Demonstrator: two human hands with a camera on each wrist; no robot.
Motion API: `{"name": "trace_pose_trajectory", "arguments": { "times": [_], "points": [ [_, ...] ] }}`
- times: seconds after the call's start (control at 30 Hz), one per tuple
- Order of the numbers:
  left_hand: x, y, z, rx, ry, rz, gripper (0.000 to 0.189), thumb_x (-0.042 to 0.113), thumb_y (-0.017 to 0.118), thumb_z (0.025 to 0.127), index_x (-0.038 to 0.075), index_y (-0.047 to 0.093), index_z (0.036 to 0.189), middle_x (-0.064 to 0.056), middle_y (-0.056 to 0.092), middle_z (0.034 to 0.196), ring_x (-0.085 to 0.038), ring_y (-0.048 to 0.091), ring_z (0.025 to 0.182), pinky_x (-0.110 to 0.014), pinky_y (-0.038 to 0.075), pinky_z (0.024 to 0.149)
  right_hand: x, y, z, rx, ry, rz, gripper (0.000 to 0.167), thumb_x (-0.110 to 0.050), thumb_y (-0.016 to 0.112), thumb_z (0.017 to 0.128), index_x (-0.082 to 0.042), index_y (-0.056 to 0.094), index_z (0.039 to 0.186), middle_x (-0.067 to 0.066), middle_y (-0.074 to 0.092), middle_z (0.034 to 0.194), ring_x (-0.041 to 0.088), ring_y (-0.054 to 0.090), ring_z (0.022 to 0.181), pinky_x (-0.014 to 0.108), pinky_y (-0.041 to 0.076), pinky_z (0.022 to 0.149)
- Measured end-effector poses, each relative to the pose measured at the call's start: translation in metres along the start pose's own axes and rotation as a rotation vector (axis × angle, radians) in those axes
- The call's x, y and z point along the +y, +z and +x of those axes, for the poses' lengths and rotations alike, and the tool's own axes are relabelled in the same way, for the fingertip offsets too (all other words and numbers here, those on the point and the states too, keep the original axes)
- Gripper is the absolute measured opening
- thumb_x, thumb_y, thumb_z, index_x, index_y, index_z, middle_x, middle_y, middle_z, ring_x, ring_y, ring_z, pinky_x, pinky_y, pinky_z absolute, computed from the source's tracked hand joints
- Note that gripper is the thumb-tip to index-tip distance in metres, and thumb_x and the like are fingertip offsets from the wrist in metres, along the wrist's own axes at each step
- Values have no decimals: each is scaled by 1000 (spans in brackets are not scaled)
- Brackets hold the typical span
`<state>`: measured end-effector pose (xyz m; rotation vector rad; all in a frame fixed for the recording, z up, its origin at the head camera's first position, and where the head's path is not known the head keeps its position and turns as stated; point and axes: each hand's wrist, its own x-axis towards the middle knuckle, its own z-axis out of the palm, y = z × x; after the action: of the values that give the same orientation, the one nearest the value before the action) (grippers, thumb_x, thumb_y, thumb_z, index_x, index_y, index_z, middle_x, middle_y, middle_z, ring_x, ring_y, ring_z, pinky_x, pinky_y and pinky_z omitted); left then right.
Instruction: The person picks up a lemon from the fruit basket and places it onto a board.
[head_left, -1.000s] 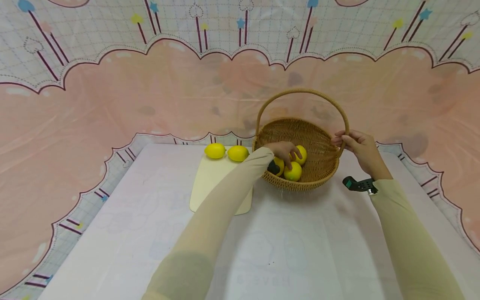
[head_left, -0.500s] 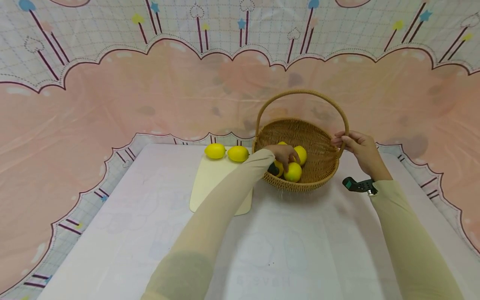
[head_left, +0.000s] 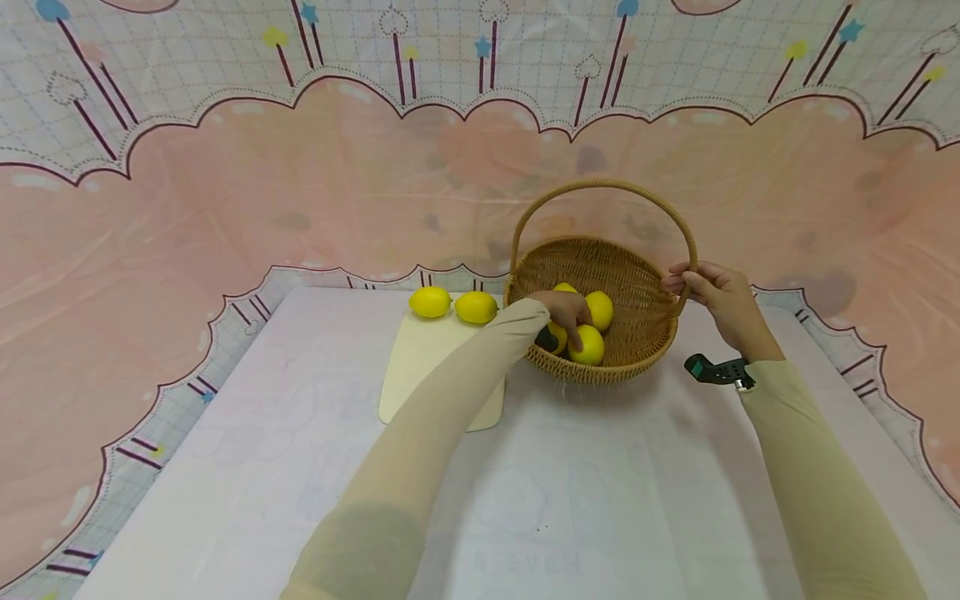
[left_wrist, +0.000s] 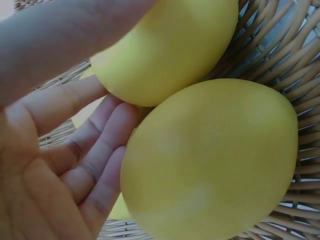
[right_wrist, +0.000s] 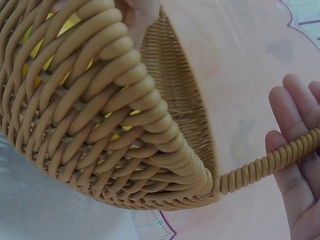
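A tan wicker basket [head_left: 637, 333] with a tall arched handle stands tilted toward me and holds several yellow lemons. Inside it, my left hand [head_left: 567, 310] grips the front lemon [head_left: 588, 347]. In the left wrist view the thumb lies over the upper lemon [left_wrist: 175, 50], while the fingers [left_wrist: 107, 137] reach under it. A second lemon [left_wrist: 210, 160] fills the foreground there. At the right side of the basket, my right hand [head_left: 720, 296] holds the lower part of the handle [right_wrist: 265, 162]; its thumb is out of the right wrist view.
Left of the basket lies a cream cutting board [head_left: 427, 358], partly covered by my left sleeve. Two lemons, a left one [head_left: 430, 302] and a right one [head_left: 476, 307], rest at its far end. A patterned cloth backdrop [head_left: 337, 192] rises behind the white table [head_left: 585, 500].
My left hand has shifted slightly, its fingers drawing in from the back lemon to close around the front one. The right hand stays on the handle.
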<state>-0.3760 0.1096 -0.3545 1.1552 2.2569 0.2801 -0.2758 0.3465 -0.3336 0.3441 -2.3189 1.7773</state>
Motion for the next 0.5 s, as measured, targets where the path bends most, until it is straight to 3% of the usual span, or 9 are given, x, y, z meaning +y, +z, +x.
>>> {"name": "trace_pose_trajectory", "arguments": {
  "times": [0.07,0.17,0.27,0.5],
  "points": [
    [0,0,0,-1,-6,0,39,21,71,84,9,64,121,-6,66,111,-8,50,79,-21,45,71,0,0,0,-1,-2,-6,44,-23,51,96,15,52,118,-12,71,90,1,66,88,10,51,82],
    [1,0,1,-1,-34,3,48,23,72,83,10,59,127,-8,60,126,-13,55,103,-24,48,86,0,0,1,-4,-3,-14,44,-23,51,96,15,51,118,-12,71,90,0,66,89,10,51,82],
    [1,-1,4,-8,-57,9,58,25,74,81,11,51,132,-11,50,137,-20,49,123,-27,46,98,-1,0,1,-4,-1,-37,43,-23,50,97,14,52,118,-13,70,90,0,66,89,9,50,82],
    [2,1,5,-35,-62,-22,66,24,76,79,12,44,136,-14,41,145,-23,41,133,-29,43,104,-1,0,1,-3,3,-46,42,-24,50,97,12,53,117,-14,70,89,0,66,89,8,50,82]
  ]
}}
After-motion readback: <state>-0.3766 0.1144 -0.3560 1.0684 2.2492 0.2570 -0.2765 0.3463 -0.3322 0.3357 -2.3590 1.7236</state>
